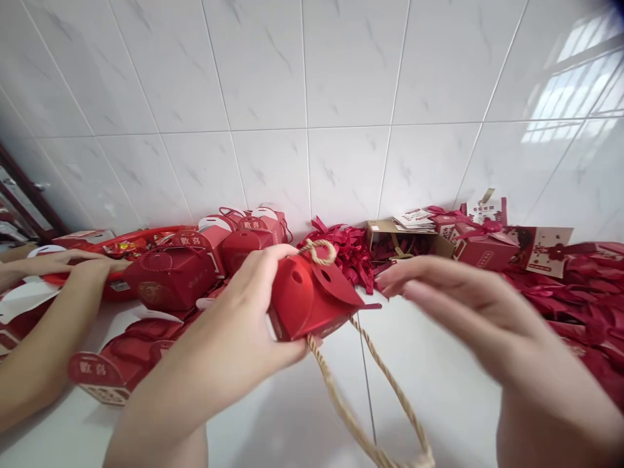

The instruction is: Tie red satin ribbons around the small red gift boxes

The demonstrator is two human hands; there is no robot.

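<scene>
fingers of the left hand (244, 318): closed about one side of a red box (312, 299), gripping it firmly from far edge to near edge. fingers of the right hand (468, 305): loosely extended, slightly bent and parted, blurred at the tips, with nothing seen in their grasp; they stand just beside the box, on its right. the box is held tilted above the surface (273, 422), near the middle of the view, its curved flaps showing punched holes. a small loop of twisted cord (322, 251) stands at its far end; two lengths of similar cord come from the near side and join in a long loop.

beyond the box: a heap of red ribbons (344, 250), touching or close to the wall. right of it, an open carton (441, 246) with printed cards (414, 220) across its rim, then a ribboned box (485, 248).

left side: a closed dark red box (170, 278) with a cord handle, and an open-topped box (124, 364) nearer. a co-worker's hands (92, 268) are at a red tray (134, 235) containing small shiny packets (124, 248). behind all: a tiled wall (348, 71).
</scene>
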